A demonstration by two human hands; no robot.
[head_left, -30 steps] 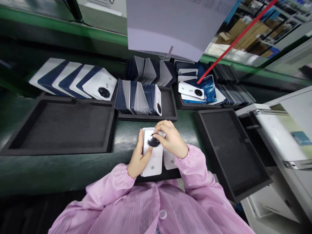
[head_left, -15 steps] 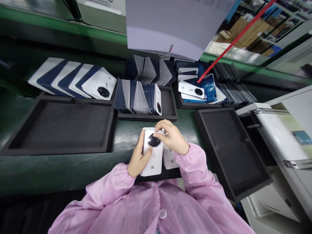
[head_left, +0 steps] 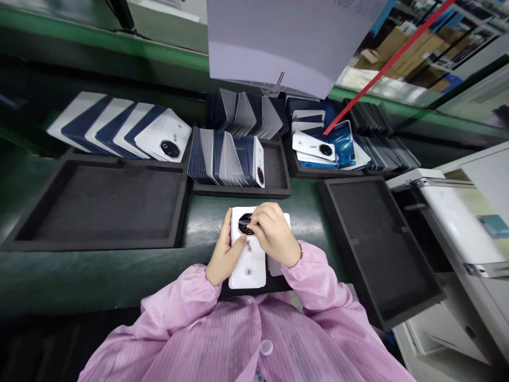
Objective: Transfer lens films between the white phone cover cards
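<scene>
A stack of white phone-back sheets (head_left: 248,273), printed with a black camera patch (head_left: 244,224), lies on the bench in front of me. My left hand (head_left: 226,254) grips the stack's left edge, with its thumb on the top face just below the patch. Over the upper right of the same sheet, my right hand (head_left: 274,233) is closed, its thumb and fingertips pinched together at the patch. What they pinch is too small to make out. Partly under that hand lies a second pile of white sheets (head_left: 275,267).
Black foam trays stand left (head_left: 99,245) and right (head_left: 382,249). Behind are fanned rows of white and dark blue sheets (head_left: 226,159) in a tray, a white fan (head_left: 159,135), and a tray with blue glossy pieces (head_left: 345,143). A paper sheet (head_left: 270,42) and red strip (head_left: 392,63) hang above.
My right hand has turned and lowered, and its thumb and fingers have drawn together at the camera patch. The printed marks below the patch now show. My left hand stays at the stack's edge.
</scene>
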